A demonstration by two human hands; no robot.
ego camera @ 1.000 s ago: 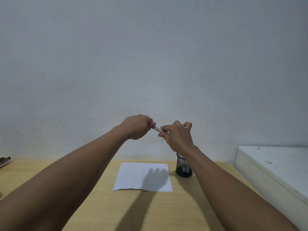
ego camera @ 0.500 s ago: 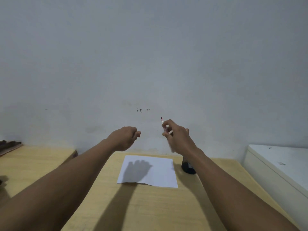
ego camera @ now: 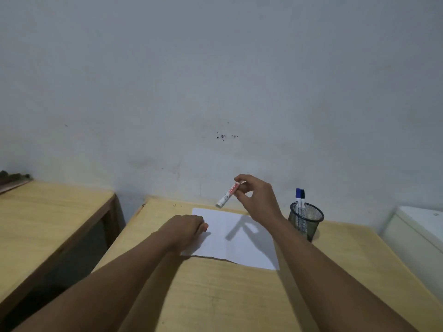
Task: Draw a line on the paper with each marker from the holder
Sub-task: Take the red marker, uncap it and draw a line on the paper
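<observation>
My right hand pinches a white marker with red lettering and holds it slanted in the air over the far edge of the white paper. The marker's blunt white end points down and to the left. My left hand lies closed on the paper's left edge, and a small reddish piece, seemingly the marker's cap, peeks out at its fingertips. A black mesh holder stands to the right of the paper with a blue marker and a black marker upright in it.
The paper and holder sit on a light wooden desk against a grey wall. A second wooden desk stands to the left across a dark gap. A white cabinet flanks the right side.
My hands pulled apart from the marker they both held. The left hand dropped onto the paper, the right kept the marker and turned it. The view tilted down and to the left.
</observation>
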